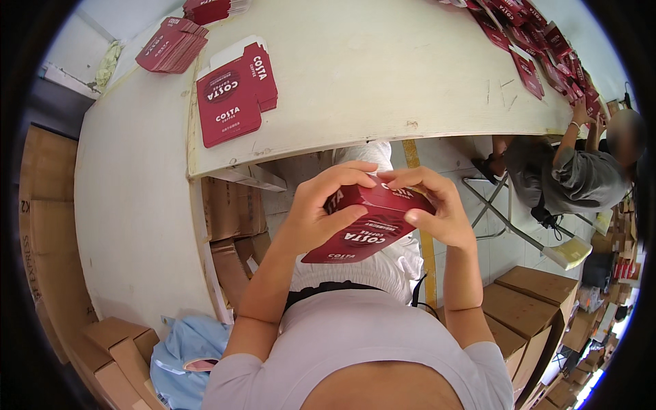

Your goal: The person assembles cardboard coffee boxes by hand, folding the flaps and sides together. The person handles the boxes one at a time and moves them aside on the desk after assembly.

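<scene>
Between my two hands, above my lap, is a dark red Costa Coffee carton (366,237) with a printed front panel and an end flap towards the table. My left hand (333,202) grips its left end, thumb on the front panel and fingers over the top edge. My right hand (428,205) holds the right end the same way, its thumb by the corner. On the table ahead lies a small stack of flat, unfolded red cartons (230,100). A thicker stack of flat cartons (171,46) sits farther left, and part of another stack (207,10) shows behind it.
The white table (359,77) spans the front, with a side table (133,205) at left. Many red cartons (543,46) are heaped far right, where a co-worker (569,174) sits reaching in. Cardboard boxes (517,302) stand right; a light blue bag (184,353) lies lower left.
</scene>
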Demonstrator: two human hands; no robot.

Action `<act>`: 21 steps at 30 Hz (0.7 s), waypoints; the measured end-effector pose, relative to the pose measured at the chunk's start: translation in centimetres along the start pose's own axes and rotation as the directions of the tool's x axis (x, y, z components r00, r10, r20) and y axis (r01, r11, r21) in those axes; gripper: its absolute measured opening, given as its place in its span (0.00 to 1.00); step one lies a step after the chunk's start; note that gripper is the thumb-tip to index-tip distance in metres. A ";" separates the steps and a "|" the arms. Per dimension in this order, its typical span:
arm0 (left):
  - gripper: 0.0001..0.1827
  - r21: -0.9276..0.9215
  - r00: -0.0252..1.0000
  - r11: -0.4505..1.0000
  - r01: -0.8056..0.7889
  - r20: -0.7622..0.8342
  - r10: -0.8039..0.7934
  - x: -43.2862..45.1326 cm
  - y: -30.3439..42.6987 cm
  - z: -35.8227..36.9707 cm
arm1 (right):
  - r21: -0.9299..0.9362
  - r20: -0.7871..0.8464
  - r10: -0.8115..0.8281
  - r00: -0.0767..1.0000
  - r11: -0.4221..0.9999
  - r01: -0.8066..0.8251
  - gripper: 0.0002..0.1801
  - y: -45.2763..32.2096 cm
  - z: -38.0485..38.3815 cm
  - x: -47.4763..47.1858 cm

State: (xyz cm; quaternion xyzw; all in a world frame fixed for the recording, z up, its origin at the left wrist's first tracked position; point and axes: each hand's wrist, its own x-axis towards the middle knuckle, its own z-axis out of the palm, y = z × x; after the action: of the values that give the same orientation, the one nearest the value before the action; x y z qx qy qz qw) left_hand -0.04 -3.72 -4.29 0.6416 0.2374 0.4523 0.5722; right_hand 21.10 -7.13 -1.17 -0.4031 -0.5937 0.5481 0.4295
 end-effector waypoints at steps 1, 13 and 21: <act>0.13 0.041 1.000 0.999 -0.015 0.020 0.014 0.1 0.2 0.1 | -0.086 0.039 0.014 0.999 0.996 -0.011 0.16 -0.5 0.1 0.2; 0.24 -0.124 0.988 0.981 0.151 0.062 -0.144 -0.1 -0.2 0.2 | 0.055 -0.095 0.067 0.993 0.997 -0.062 0.14 1.3 0.6 0.2; 0.24 -0.182 0.986 0.969 0.168 0.023 -0.167 -0.1 -1.1 0.1 | -0.016 -0.136 0.010 0.991 1.000 -0.012 0.14 1.5 0.7 0.3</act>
State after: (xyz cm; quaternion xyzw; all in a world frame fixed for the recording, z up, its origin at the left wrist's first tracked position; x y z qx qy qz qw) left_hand 0.24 -3.64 -5.40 0.5657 0.2459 0.4198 0.6658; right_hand 20.38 -6.94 -2.63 -0.4463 -0.5656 0.5168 0.4624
